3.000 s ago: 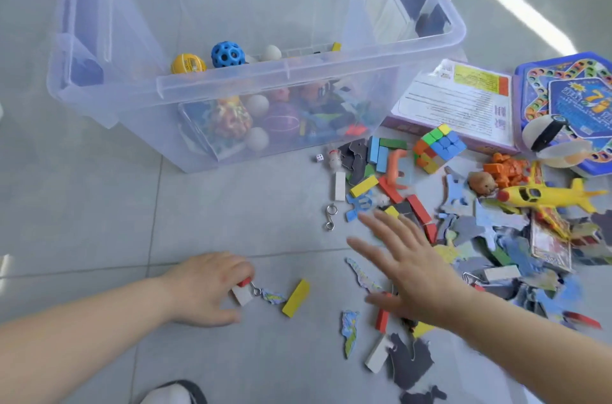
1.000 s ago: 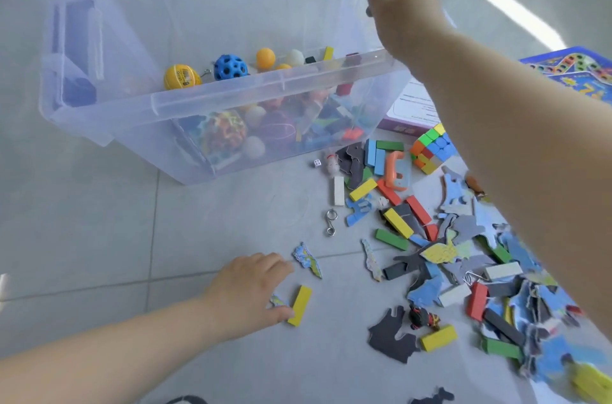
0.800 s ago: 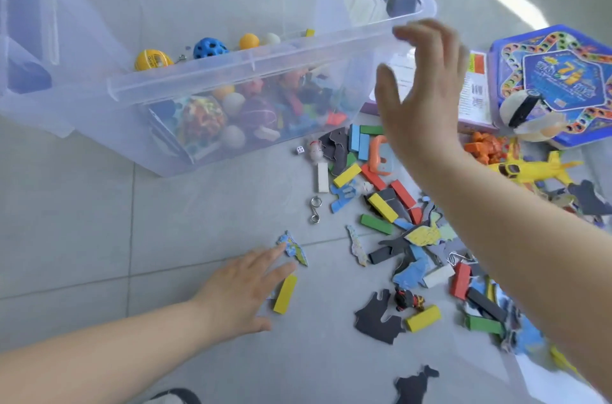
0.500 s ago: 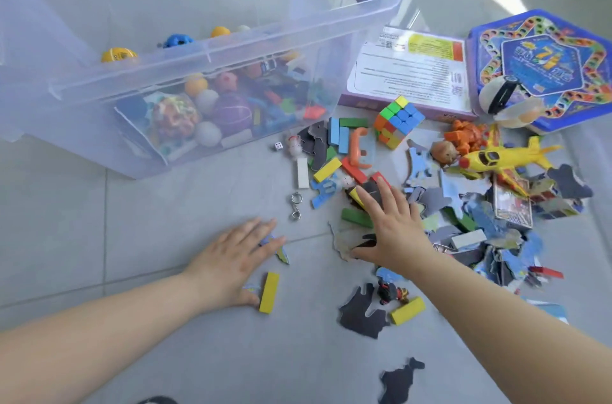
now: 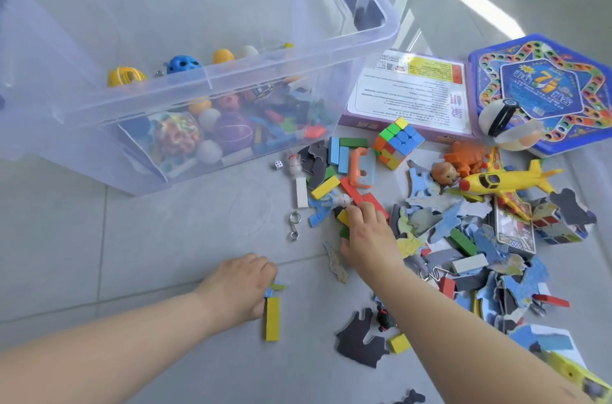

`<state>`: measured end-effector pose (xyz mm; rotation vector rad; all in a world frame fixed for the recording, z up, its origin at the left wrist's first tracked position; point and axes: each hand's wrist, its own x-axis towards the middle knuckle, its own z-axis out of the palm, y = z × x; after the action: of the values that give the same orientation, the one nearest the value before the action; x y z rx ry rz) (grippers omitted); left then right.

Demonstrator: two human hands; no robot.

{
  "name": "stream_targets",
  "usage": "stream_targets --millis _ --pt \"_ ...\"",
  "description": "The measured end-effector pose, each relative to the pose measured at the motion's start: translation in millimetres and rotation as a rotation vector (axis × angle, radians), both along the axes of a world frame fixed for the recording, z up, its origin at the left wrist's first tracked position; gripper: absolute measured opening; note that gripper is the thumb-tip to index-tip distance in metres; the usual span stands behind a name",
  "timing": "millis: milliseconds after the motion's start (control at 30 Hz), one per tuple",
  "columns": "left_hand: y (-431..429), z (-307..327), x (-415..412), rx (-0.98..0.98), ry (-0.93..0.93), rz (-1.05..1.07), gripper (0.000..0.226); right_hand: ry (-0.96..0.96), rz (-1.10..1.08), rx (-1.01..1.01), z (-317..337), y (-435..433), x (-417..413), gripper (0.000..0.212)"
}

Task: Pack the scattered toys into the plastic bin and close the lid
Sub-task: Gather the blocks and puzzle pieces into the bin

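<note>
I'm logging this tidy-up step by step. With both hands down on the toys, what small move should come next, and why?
Probably close the right hand on the yellow and green blocks under its fingertips and lift them toward the open plastic bin. Its grip isn't clearly shut yet, and many pieces remain scattered on the floor.

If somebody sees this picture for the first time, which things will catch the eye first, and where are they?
The big clear plastic bin fills the upper left, with balls and small toys inside. To its right, a bright heap of toys covers the floor: a yellow toy plane, a colour cube and a blue hexagonal game box. In front, the right hand reaches into the blocks, and the left hand is beside a yellow block.
</note>
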<state>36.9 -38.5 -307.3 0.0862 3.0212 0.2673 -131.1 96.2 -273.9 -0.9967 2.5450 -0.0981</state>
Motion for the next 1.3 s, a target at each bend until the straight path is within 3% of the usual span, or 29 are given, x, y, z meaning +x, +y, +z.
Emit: stream_targets --millis 167,267,400,467,667,767,867,933,1000,1067,1200,1300 --pt "-8 10 0 -0.062 -0.044 0.041 0.045 0.057 0.017 0.023 -4 -4 -4 0.03" --pt "-20 23 5 0.065 0.059 0.121 0.029 0.128 0.114 0.0 -9 2 -2 0.019" --pt "-33 61 -1 0.255 0.277 0.293 0.021 -0.022 -0.052 -0.105 -1 4 0 0.018" --pt "-40 92 -10 0.304 0.47 0.321 0.02 -0.013 -0.062 -0.333 16 -5 2 0.022" --pt "-82 186 -41 0.252 0.912 0.405 0.023 0.176 0.089 -1.058 111 -65 -1 0.005" --pt "-116 202 -53 0.192 0.974 0.559 0.025 0.285 0.159 -1.191 165 -103 -14 0.007" --pt "-138 203 -58 0.191 0.819 0.762 0.031 0.311 0.067 -1.102 192 -144 -26 0.018" --pt "-145 198 -59 0.199 0.63 0.886 0.039 0.258 0.016 -0.94 191 -162 -34 0.023" --pt "-148 196 -58 0.153 0.562 0.884 0.04 0.191 0.01 -0.731 180 -167 -41 0.033" --pt "-145 194 -55 0.091 0.628 0.783 0.037 0.133 0.014 -0.575 171 -162 -44 0.041" --pt "-112 171 -31 0.02 0.826 0.425 0.027 0.133 0.101 -0.555 162 -132 -42 0.041" --pt "-70 138 -15 0.113 0.726 0.234 0.022 0.216 0.195 -0.607 151 -100 -39 0.042"
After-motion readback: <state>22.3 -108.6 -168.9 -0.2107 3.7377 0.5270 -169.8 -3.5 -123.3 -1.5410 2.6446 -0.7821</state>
